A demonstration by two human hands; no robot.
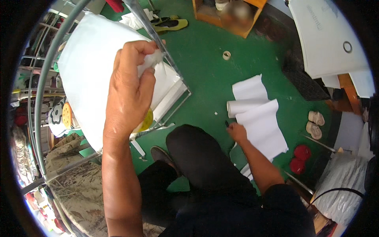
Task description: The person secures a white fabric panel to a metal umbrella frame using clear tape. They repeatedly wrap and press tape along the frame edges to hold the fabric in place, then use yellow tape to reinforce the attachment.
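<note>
My left hand (128, 85) is raised beside a grey metal rack post (152, 33). Its bent fingers and thumb close on a piece of crumpled whitish film (152, 61). Under and beyond that hand, a large white sheet (89, 51) spreads over the rack. Low on the right, my right hand (237, 132) is closed around a small black object (227, 124), whose kind I cannot make out. Near it on the green floor lie a partly unrolled white roll (246, 107) and a loose white sheet (264, 128).
A tape roll (226, 55) lies on the floor ahead. Green shoes (171, 25), a wooden cubby (203, 14) and a white box (325, 43) stand farther off. At right are beige shoes (314, 124), red round objects (300, 158) and a plastic-wrapped bundle (343, 181).
</note>
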